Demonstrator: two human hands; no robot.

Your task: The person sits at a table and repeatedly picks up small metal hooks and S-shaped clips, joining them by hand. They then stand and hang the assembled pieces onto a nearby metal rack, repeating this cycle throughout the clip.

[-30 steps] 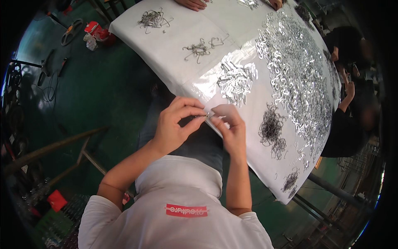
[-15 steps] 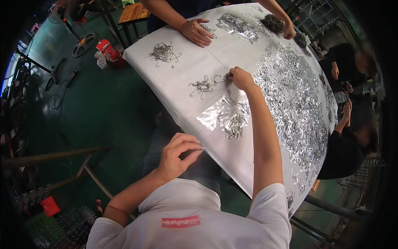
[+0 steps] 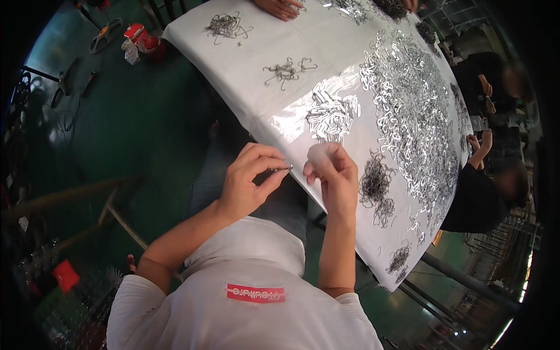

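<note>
My left hand is closed in a pinch by the near edge of the white-covered table. A small shiny metal piece pokes out between its thumb and fingertips. Just to the right, my right hand has curled fingers, slightly blurred; whatever they hold, if anything, is hidden. Past my right hand lies a heap of flat silver metal pieces on a glossy clear sheet. Farther off sits a small cluster of bent wire hooks.
A wide spread of silver hook-shaped pieces covers the table's right side. Dark wire hooks are heaped nearer, and another hook pile lies far left. A co-worker's hand rests at the far edge; other people stand at the right.
My right hand has come back from beside the hook cluster to near my left hand. My view has shifted, showing the dark hook heap my arm covered. My left hand keeps its pinch.
</note>
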